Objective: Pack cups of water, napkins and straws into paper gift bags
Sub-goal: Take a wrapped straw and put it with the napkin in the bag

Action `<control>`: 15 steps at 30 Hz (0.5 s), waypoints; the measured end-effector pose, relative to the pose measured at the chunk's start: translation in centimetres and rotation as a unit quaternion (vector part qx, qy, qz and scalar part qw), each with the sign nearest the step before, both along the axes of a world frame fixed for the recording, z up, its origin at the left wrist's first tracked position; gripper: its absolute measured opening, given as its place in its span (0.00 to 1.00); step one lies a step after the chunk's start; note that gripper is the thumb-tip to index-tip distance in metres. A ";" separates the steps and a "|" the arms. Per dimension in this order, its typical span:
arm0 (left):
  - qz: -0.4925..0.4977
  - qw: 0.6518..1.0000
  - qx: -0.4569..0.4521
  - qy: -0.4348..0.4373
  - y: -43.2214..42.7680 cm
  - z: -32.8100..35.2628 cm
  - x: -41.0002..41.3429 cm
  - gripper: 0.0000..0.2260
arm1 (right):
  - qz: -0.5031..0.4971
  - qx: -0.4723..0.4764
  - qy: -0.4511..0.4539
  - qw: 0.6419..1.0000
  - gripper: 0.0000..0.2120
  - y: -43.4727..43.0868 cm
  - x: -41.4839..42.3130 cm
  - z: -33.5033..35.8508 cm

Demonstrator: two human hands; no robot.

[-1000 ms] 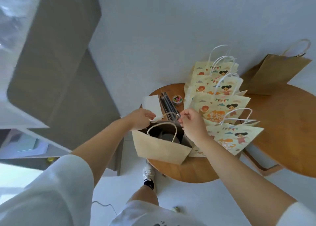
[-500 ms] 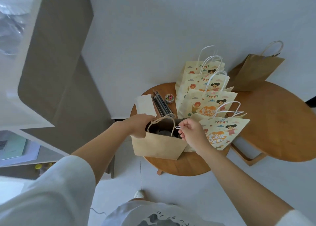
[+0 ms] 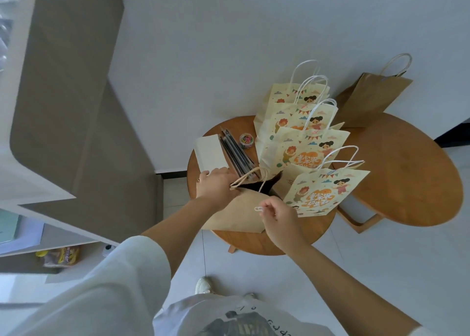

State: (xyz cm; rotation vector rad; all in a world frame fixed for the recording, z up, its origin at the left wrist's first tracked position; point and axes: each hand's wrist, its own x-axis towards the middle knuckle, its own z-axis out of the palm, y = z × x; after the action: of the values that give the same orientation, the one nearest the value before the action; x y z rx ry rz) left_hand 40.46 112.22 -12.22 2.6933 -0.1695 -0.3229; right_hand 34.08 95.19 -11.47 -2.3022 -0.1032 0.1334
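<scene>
A plain brown paper bag (image 3: 236,214) stands on the small round wooden table (image 3: 256,241), its mouth dark and partly open. My left hand (image 3: 216,186) grips the bag's top edge by its twine handles. My right hand (image 3: 276,212) pinches a white paper clip (image 3: 258,209) just in front of the bag's near side. Behind the bag lie a stack of white napkins (image 3: 209,152) and a bundle of dark straws (image 3: 235,151). What is inside the bag is hidden.
Several printed gift bags (image 3: 305,147) with white handles stand in a row on the right of the small table. A tub of coloured clips (image 3: 246,140) sits behind. Another brown bag (image 3: 373,99) stands on a larger round table (image 3: 399,178). White cabinets stand left.
My right hand has drawn back toward me with the paper clip. My left hand has pulled the bag's top closer together. The view has tilted and shifted right.
</scene>
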 end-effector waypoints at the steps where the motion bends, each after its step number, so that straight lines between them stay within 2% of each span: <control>1: 0.000 1.000 0.006 0.000 0.0 0.1 0.0 0.06 | 0.025 -0.017 -0.008 1.000 0.04 0.4 0.4 0.1; 8: 0.013 1.000 0.014 -0.001 -0.3 0.5 0.1 0.08 | 0.130 -0.129 -0.053 0.982 0.10 3.5 4.9 1.8; 13: 0.004 1.000 0.015 0.025 0.1 0.5 0.6 0.10 | 0.197 -0.215 0.045 0.955 0.14 4.5 7.9 1.8; 15: 0.002 0.999 0.003 0.032 0.3 0.5 0.9 0.10 | 0.210 -0.249 0.052 0.944 0.15 4.5 8.3 2.3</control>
State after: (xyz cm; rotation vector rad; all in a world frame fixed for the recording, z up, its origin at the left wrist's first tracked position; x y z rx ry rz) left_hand 41.37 112.52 -11.73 2.6843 -0.1444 -0.4079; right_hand 42.36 99.68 -9.21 -2.7376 -0.5637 0.5551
